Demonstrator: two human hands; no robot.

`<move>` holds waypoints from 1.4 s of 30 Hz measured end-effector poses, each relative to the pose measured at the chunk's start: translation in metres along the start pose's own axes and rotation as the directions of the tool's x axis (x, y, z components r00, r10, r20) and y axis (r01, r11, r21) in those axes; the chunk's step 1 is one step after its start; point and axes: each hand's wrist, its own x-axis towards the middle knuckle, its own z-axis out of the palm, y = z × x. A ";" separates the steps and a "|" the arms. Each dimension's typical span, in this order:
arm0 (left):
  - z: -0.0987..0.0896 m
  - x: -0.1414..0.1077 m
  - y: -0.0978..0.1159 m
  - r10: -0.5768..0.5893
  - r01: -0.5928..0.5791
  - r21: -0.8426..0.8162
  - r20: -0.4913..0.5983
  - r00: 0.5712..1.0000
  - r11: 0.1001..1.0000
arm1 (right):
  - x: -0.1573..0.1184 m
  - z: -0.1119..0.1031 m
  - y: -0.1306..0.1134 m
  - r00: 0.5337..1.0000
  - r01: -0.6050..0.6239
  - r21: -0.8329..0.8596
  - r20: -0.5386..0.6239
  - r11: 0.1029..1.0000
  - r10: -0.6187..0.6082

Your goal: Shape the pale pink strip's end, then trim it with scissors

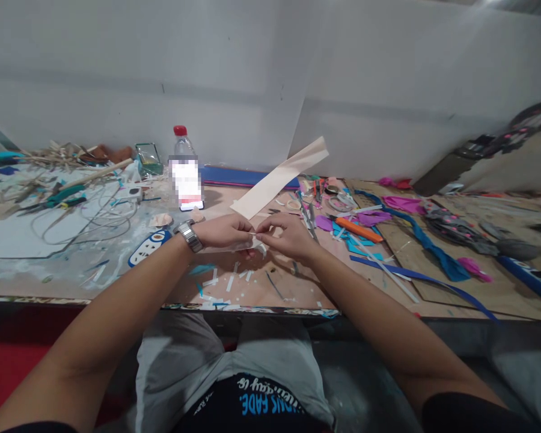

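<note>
Pinching narrowly, the left hand (223,231) and the right hand (291,234) meet fingertip to fingertip over a small white strip (261,246), held just above the near middle of the worktable (309,291). The strip looks thin and very light, probably limp enough to fold under its own weight and easy to crease or tear. It is best taken by its edges, close to where it is being worked, with light thumb-and-forefinger pressure; its full shape is hidden by the fingers. Just beyond the hands, a broad cream strip (282,177) slants towards the far right; it seems stiffer, holding its line, and would be better taken by its long edges than bent from one end. On the near side lie white scraps (233,276), light enough to scatter at a brush of the hand. Right of the hands is an orange-handled cutter (358,229), firm and easily gripped around its handle
</note>
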 end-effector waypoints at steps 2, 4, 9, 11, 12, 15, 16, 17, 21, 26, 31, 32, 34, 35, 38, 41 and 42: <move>0.000 0.000 0.000 -0.006 0.006 -0.040 0.002 1.000 0.999 | 0.000 0.001 0.001 0.998 0.059 -0.055 -0.009 0.997 -0.059; 0.000 0.001 -0.001 -0.020 0.019 -0.053 -0.023 1.000 0.998 | 0.000 0.001 0.003 0.993 0.120 -0.118 -0.004 0.986 -0.121; 0.001 0.003 -0.005 -0.043 0.034 -0.189 -0.044 0.998 0.981 | 0.001 -0.001 0.009 0.970 0.241 -0.214 0.018 0.947 -0.243; 0.000 0.003 -0.007 -0.018 0.009 -0.175 -0.046 0.999 0.985 | 0.002 -0.003 0.008 0.964 0.261 -0.239 0.021 0.935 -0.264; 0.000 0.003 -0.007 -0.005 -0.003 -0.152 -0.053 0.999 0.988 | 0.002 -0.004 0.008 0.963 0.264 -0.252 0.020 0.931 -0.268; -0.002 0.003 -0.007 0.014 -0.023 -0.084 -0.105 0.994 0.996 | 0.002 -0.006 0.005 0.964 0.257 -0.285 0.005 0.923 -0.267; -0.002 0.003 -0.006 0.019 -0.027 -0.065 -0.126 0.992 0.998 | 0.002 -0.006 0.004 0.964 0.255 -0.293 0.000 0.922 -0.266; -0.002 0.003 -0.006 0.027 -0.034 -0.043 -0.147 0.989 0.999 | 0.002 -0.006 0.004 0.964 0.253 -0.299 -0.004 0.920 -0.266; -0.001 0.003 -0.004 0.095 -0.079 0.086 -0.201 0.975 0.993 | 0.002 -0.005 0.005 0.966 0.242 -0.313 -0.015 0.918 -0.259; 0.002 0.005 -0.003 0.173 -0.096 0.247 -0.314 0.934 0.964 | 0.002 -0.005 0.008 0.969 0.222 -0.336 -0.028 0.915 -0.245; 0.003 0.004 0.001 0.203 -0.078 0.345 -0.343 0.917 0.935 | 0.002 -0.005 0.010 0.971 0.221 -0.336 -0.017 0.915 -0.240; 0.002 0.003 0.003 0.205 -0.075 0.359 -0.339 0.918 0.930 | 0.002 -0.004 0.010 0.972 0.214 -0.333 -0.018 0.918 -0.233; 0.002 0.002 0.004 0.212 -0.068 0.396 -0.333 0.919 0.916 | 0.002 -0.004 0.011 0.975 0.202 -0.327 -0.022 0.923 -0.221; 0.002 0.001 0.005 0.221 -0.066 0.423 -0.330 0.918 0.904 | 0.001 -0.003 0.011 0.977 0.195 -0.324 -0.025 0.926 -0.214; 0.002 0.002 0.004 0.276 -0.074 0.529 -0.315 0.908 0.845 | 0.001 -0.003 0.012 0.983 0.164 -0.316 -0.024 0.934 -0.180; 0.005 0.005 0.000 0.338 -0.069 0.640 -0.308 0.889 0.765 | 0.001 -0.003 0.011 0.992 0.104 -0.299 -0.031 0.949 -0.119; 0.006 0.006 -0.001 0.357 -0.064 0.671 -0.308 0.882 0.738 | 0.001 -0.003 0.011 0.995 0.076 -0.291 -0.035 0.954 -0.090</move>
